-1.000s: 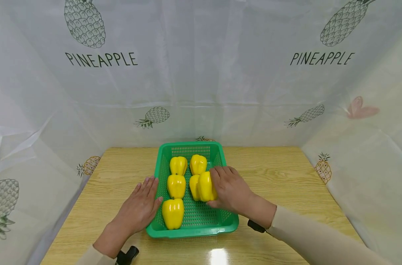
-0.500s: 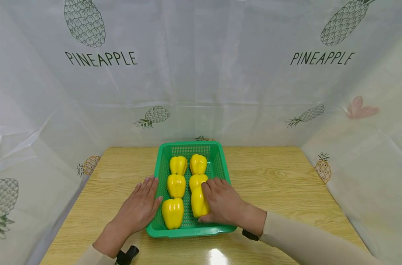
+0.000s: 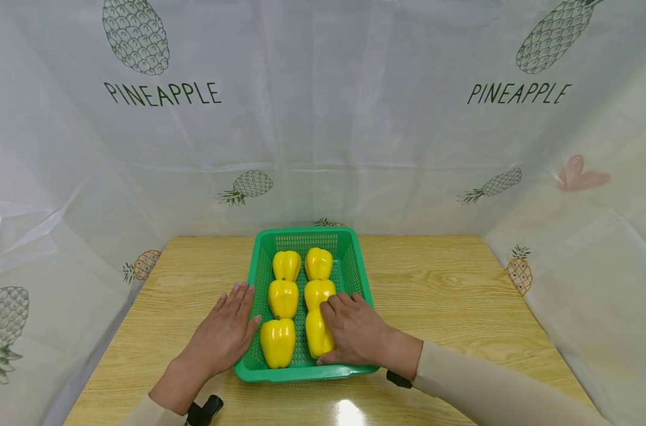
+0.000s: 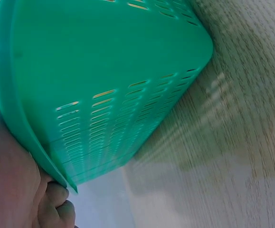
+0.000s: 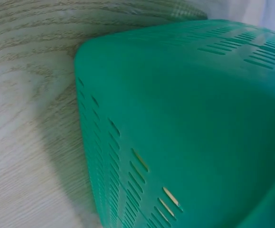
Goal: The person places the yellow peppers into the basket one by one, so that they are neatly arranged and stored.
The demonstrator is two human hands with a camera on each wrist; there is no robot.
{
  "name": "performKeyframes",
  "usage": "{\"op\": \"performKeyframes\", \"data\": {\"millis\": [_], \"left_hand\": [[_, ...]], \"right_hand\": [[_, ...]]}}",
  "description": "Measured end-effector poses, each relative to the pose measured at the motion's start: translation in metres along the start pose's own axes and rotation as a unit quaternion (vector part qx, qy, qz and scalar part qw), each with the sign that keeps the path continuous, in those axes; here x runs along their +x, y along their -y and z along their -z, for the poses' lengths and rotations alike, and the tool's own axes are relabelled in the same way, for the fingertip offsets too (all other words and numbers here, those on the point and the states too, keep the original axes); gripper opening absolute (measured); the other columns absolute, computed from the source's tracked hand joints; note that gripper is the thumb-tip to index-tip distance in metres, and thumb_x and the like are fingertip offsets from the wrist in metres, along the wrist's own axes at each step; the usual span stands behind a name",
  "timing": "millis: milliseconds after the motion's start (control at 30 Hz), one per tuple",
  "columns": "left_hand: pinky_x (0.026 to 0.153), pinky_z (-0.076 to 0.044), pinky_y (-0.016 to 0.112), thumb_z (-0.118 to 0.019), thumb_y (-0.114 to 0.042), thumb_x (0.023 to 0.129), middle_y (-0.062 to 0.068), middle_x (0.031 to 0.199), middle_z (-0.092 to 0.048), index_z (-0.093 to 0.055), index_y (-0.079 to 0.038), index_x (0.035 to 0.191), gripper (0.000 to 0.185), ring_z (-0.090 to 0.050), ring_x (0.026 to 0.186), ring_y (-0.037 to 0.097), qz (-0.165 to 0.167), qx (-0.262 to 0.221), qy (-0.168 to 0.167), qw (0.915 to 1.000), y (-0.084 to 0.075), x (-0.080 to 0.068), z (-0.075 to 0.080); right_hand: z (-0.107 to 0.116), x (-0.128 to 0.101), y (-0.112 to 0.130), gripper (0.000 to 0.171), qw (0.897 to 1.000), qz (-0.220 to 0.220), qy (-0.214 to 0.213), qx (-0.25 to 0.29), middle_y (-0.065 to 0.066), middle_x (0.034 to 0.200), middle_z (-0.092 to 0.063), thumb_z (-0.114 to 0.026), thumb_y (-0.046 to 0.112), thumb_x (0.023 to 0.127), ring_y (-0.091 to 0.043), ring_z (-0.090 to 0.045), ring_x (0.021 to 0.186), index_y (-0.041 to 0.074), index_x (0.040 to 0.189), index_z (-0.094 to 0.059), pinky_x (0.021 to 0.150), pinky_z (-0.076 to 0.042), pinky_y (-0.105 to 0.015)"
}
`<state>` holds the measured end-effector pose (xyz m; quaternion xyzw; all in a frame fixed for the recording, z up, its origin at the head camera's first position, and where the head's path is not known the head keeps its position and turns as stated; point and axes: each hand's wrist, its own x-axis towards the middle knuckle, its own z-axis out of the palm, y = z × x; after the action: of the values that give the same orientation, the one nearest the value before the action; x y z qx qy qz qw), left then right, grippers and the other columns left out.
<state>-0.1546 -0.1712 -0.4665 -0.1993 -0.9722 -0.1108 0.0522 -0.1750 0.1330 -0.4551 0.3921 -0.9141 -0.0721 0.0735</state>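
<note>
A green perforated basket stands on the wooden table. Several yellow bell peppers lie in it in two columns. My right hand grips the near right pepper, fingers over its top and thumb at its near end, low on the basket floor. Beside it lies the near left pepper. My left hand rests flat on the table with straight fingers against the basket's left wall. In the left wrist view the basket wall fills the frame above my fingers. Only the basket's outer wall shows in the right wrist view.
A white plastic sheet printed with pineapples hangs behind and to both sides of the table. Bare wood lies left and right of the basket. A glare spot marks the near edge.
My right hand has brought a yellow pepper from the middle of the right column toward me and down into the near right spot. The left hand has stayed in place.
</note>
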Motion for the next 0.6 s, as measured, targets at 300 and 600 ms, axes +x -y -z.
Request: {"op": "performKeyframes", "data": {"millis": [300, 600], "left_hand": [[0.124, -0.034, 0.063, -0.053, -0.029, 0.112, 0.031, 0.164, -0.037, -0.036, 0.011, 0.158, 0.064, -0.036, 0.154, 0.045, 0.0, -0.002, 0.001, 1.0, 0.0008, 0.0007, -0.0013], [0.124, -0.034, 0.063, -0.053, -0.029, 0.112, 0.031, 0.165, -0.036, -0.036, 0.011, 0.159, 0.064, -0.036, 0.154, 0.045, -0.001, -0.008, -0.001, 1.0, 0.0012, 0.0008, -0.001]], "right_hand": [[0.0018, 0.0009, -0.0024, 0.08, 0.997, 0.014, 0.071, 0.019, -0.002, 0.112, -0.065, -0.063, 0.081, 0.088, -0.019, -0.055, 0.097, 0.011, 0.126, -0.065, 0.08, -0.046, -0.034], [-0.0043, 0.0075, -0.0002, 0.069, 0.998, 0.04, 0.044, 0.038, -0.001, 0.101, -0.064, -0.066, 0.071, 0.093, -0.015, -0.051, 0.087, 0.007, 0.121, -0.068, 0.082, -0.049, -0.027]]}}
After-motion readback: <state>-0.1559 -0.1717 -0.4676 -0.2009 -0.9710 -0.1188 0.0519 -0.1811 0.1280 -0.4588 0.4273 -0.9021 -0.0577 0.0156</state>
